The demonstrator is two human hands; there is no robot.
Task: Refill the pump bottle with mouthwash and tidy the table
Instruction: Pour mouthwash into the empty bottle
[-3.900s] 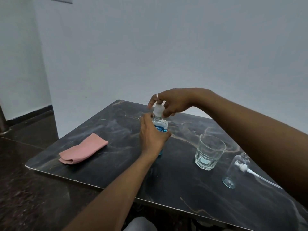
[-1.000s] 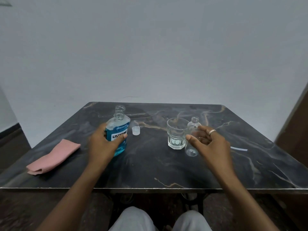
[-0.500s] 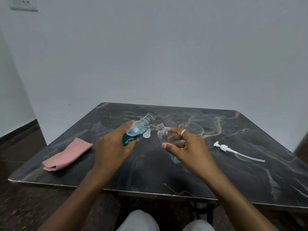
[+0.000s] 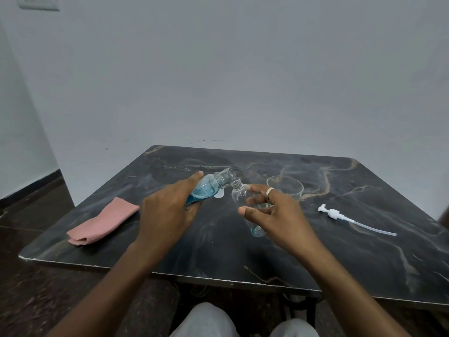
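My left hand grips the blue mouthwash bottle, which has no cap and is tilted to the right, its open mouth touching the neck of the small clear pump bottle. My right hand holds that clear bottle, leaning left, above the dark marble table. A little liquid lies at the clear bottle's base. The white pump head with its tube lies on the table at the right. Behind the two bottle necks, the small clear cap is partly hidden.
A drinking glass stands just behind my right hand. A folded pink cloth lies near the table's left edge. The wall is close behind the table. My knees show below the front edge.
The mouthwash bottle has tipped further over and its mouth now meets the clear bottle's neck. Both hands have stayed in about the same place.
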